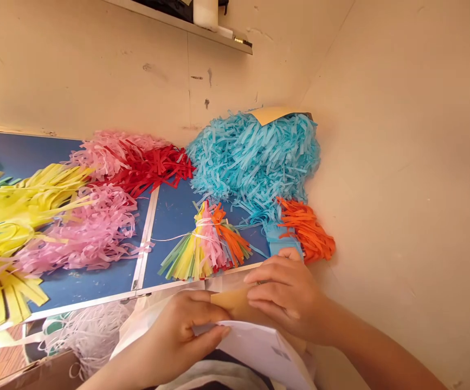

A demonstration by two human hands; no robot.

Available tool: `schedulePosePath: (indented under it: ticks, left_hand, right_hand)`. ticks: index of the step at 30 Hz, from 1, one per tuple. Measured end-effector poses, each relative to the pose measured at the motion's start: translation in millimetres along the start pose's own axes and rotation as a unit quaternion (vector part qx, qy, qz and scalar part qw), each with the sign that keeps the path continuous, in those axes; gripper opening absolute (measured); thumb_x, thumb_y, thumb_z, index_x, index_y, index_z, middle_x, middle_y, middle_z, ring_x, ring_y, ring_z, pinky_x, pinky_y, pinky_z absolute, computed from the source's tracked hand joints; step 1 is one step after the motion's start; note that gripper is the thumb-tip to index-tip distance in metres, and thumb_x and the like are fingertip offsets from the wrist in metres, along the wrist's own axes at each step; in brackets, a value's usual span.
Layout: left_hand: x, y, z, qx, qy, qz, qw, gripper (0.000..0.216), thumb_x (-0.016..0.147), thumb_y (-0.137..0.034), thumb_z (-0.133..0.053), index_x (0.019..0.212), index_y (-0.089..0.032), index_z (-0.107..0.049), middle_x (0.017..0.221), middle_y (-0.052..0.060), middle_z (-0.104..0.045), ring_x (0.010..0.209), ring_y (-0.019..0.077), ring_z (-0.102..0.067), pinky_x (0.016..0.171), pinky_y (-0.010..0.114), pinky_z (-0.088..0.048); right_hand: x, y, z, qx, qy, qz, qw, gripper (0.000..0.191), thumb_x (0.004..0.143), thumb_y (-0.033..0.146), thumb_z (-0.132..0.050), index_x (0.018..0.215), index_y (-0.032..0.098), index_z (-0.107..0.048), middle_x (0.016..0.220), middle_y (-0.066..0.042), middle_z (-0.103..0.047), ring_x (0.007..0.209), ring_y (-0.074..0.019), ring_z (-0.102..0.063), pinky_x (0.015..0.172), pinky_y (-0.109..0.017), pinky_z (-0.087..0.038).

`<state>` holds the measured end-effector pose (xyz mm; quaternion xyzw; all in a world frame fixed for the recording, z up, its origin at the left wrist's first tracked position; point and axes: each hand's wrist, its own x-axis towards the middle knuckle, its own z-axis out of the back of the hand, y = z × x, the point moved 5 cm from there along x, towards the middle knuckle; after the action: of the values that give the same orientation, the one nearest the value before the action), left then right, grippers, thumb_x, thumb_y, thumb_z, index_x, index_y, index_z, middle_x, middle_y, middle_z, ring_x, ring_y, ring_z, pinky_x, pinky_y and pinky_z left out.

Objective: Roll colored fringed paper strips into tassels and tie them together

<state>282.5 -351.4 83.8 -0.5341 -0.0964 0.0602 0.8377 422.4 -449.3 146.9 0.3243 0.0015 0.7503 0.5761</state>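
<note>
My left hand (192,327) pinches a folded white sheet (265,344) and the edge of a tan-yellow paper (235,304) between thumb and fingers, low in front of my body. The fingers of my right hand (287,298) curl over the same tan paper from the other side; their tips are partly hidden. Just beyond the hands, a multicoloured tissue-strip tassel (208,244), tied with white string, lies on the blue table (169,208). Close to my right hand are a flat blue tissue piece (281,241) and a bunch of orange strips (310,233).
A large heap of light blue fringe (255,157) rests against the wall, with a tan paper (271,115) on top. Red (153,168), pink (96,227) and yellow strips (27,206) lie to the left. White strips (92,330) hang below the table edge. A shelf (186,24) juts out overhead.
</note>
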Motion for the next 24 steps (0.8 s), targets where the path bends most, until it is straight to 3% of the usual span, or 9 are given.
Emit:
schedulePosePath:
  ticks: [3,5,8,10,13,16,18,24]
  left_hand:
    - [3.1,4.6,-0.2,-0.012,-0.011,0.027,0.999,0.026,0.092,-0.032,-0.055,0.082,-0.021,-0.076,0.074,0.002,-0.071,0.068,0.0135,-0.062,0.064,0.022,-0.045]
    - [6.4,10.6,-1.0,-0.021,-0.018,0.052,0.998,0.027,0.091,-0.035,-0.055,0.081,-0.020,-0.076,0.075,0.003,-0.072,0.069,0.0145,-0.063,0.064,0.023,-0.045]
    - [10.7,23.9,0.8,-0.003,-0.071,0.101,0.992,0.033,0.090,-0.037,-0.053,0.073,-0.018,-0.074,0.069,0.003,-0.070,0.065,0.0148,-0.061,0.060,0.023,-0.043]
    - [11.2,34.0,1.8,0.022,-0.125,0.142,0.982,0.036,0.090,-0.038,-0.052,0.067,-0.017,-0.071,0.065,0.002,-0.067,0.062,0.0148,-0.059,0.057,0.023,-0.041]
    - [8.5,45.1,-2.2,0.039,-0.189,0.181,0.964,0.037,0.088,-0.040,-0.052,0.065,-0.018,-0.070,0.065,0.002,-0.067,0.061,0.0158,-0.060,0.056,0.024,-0.041]
    - [5.2,47.7,-9.2,0.045,-0.230,0.168,0.957,0.034,0.087,-0.040,-0.053,0.068,-0.020,-0.073,0.069,0.001,-0.071,0.066,0.0176,-0.063,0.059,0.025,-0.044]
    - [3.1,47.6,-13.0,0.048,-0.240,0.157,0.957,0.031,0.087,-0.039,-0.055,0.070,-0.022,-0.074,0.073,0.001,-0.073,0.070,0.0183,-0.065,0.063,0.026,-0.046]
    - [-2.3,49.3,-16.9,0.054,-0.254,0.162,0.952,0.027,0.086,-0.040,-0.058,0.075,-0.024,-0.076,0.075,-0.001,-0.074,0.068,0.0176,-0.065,0.061,0.026,-0.047]
  right_hand:
    - [-1.3,-12.0,-1.7,0.071,0.008,-0.029,0.997,0.021,0.099,0.027,-0.054,0.082,0.022,-0.065,0.091,-0.002,-0.070,0.081,-0.0158,-0.062,0.079,-0.035,-0.038]
    - [-7.7,-25.2,4.8,0.162,-0.016,-0.100,0.982,0.024,0.097,0.035,-0.057,0.079,0.022,-0.065,0.088,-0.003,-0.068,0.083,-0.0182,-0.063,0.079,-0.035,-0.044]
    - [-34.8,-37.9,26.2,0.230,-0.207,-0.235,0.921,0.018,0.093,0.035,-0.063,0.079,0.025,-0.064,0.092,-0.005,-0.068,0.088,-0.0216,-0.064,0.078,-0.035,-0.050]
    - [-56.5,-28.1,25.7,0.214,-0.305,-0.272,0.887,0.011,0.092,0.029,-0.065,0.081,0.026,-0.065,0.092,-0.006,-0.068,0.095,-0.0234,-0.063,0.083,-0.036,-0.050]
    - [-69.0,-5.1,-22.4,0.264,-0.270,-0.301,0.876,0.003,0.084,0.026,-0.071,0.085,0.025,-0.069,0.088,-0.006,-0.069,0.093,-0.0247,-0.065,0.082,-0.035,-0.053]
    - [-75.9,-3.1,-84.4,0.334,-0.286,-0.425,0.791,0.008,0.081,0.028,-0.071,0.081,0.022,-0.066,0.075,-0.002,-0.068,0.069,-0.0189,-0.065,0.063,-0.028,-0.053]
    - [-76.2,-6.4,-109.7,0.353,-0.311,-0.467,0.749,0.012,0.079,0.030,-0.071,0.078,0.021,-0.064,0.070,-0.001,-0.068,0.063,-0.0175,-0.064,0.057,-0.026,-0.051]
    - [-77.6,-9.8,-119.1,0.388,-0.315,-0.480,0.721,0.012,0.076,0.028,-0.071,0.075,0.020,-0.063,0.066,0.000,-0.068,0.063,-0.0175,-0.066,0.061,-0.026,-0.052]
